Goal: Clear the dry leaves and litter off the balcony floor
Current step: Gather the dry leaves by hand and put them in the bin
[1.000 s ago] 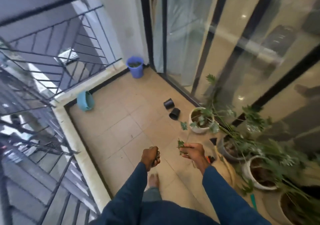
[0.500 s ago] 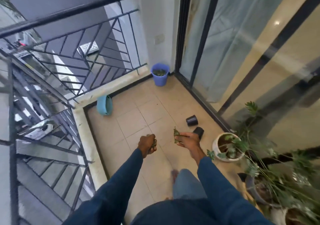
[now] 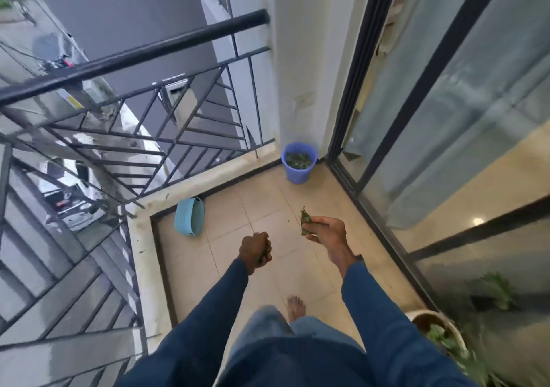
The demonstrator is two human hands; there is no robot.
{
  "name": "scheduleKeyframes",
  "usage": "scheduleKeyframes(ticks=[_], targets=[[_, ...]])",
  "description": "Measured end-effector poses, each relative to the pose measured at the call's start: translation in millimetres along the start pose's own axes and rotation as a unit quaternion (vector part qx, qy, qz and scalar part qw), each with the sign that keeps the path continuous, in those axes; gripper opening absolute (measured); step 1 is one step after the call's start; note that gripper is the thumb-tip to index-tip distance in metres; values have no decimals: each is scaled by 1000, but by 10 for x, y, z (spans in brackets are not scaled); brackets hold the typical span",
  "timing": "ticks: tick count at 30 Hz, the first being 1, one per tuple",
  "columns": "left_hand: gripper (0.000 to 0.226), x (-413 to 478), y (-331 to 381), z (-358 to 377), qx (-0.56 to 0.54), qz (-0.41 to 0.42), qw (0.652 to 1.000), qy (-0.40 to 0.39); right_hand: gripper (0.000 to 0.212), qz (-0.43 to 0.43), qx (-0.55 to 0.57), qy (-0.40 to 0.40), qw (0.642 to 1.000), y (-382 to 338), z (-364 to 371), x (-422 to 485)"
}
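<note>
Balcony floor [image 3: 262, 208]: pale square tiles, bounded by a black metal railing [image 3: 154, 53] from 9 to 12 o'clock and sliding glass doors [image 3: 446, 119] from 1 to 4 o'clock.

Blue bucket [image 3: 299, 163]: upright in the far corner at 12 o'clock, beside the door frame, with leaf litter inside. It appears nearer and larger than a second ago, when it sat small at the far end.

Light-blue basket [image 3: 190, 216]: on its side against the kerb at 11 o'clock.

Two black pots seen earlier by the doors: gone from view. Of the row of potted plants, only one white pot [image 3: 437, 327] shows, at 4 o'clock.

Left hand [image 3: 255, 250]: fingers curled into a closed fist; something dark shows within it, but what it is cannot be told.

Right hand [image 3: 326, 232]: fingers pressed together around a bunch of green leaves [image 3: 304, 223], which stick out at the thumb side, above the floor at centre. Both hands remain closed as before.

Bare foot [image 3: 295, 308]: on the tiles at 6 o'clock, with blue sleeves and jeans below.
</note>
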State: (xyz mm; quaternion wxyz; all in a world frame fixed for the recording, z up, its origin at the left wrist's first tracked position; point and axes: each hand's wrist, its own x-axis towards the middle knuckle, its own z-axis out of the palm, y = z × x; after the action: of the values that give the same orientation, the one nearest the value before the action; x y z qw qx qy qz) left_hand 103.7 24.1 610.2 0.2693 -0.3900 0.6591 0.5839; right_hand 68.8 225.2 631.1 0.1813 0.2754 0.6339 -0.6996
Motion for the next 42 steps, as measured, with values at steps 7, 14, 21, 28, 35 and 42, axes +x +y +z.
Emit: scheduleKeyframes(ticks=[7,14,21,28,35,42], targets=[[33,864,1306,-138,-22,12,1000,-5,24,-12,1,9,1000,-861,526,1039],[33,2011,2523,62,9,36,999,-18,31,5,24,63,998,-1254,944,2172],[35,3412,3207,437,82,5,996,-33,19,30,69,109,991,-1317,1246,3504],[40,4861,3324,1020,75,-17,997,3,22,69,84,136,985,-901,1253,4856],[36,6013,3215,1676,65,-20,997,25,19,75,96,137,983,-481,1095,5895],[48,6658,3201,2075,136,-4,989,48,31,95,84,138,982,-263,977,6686]])
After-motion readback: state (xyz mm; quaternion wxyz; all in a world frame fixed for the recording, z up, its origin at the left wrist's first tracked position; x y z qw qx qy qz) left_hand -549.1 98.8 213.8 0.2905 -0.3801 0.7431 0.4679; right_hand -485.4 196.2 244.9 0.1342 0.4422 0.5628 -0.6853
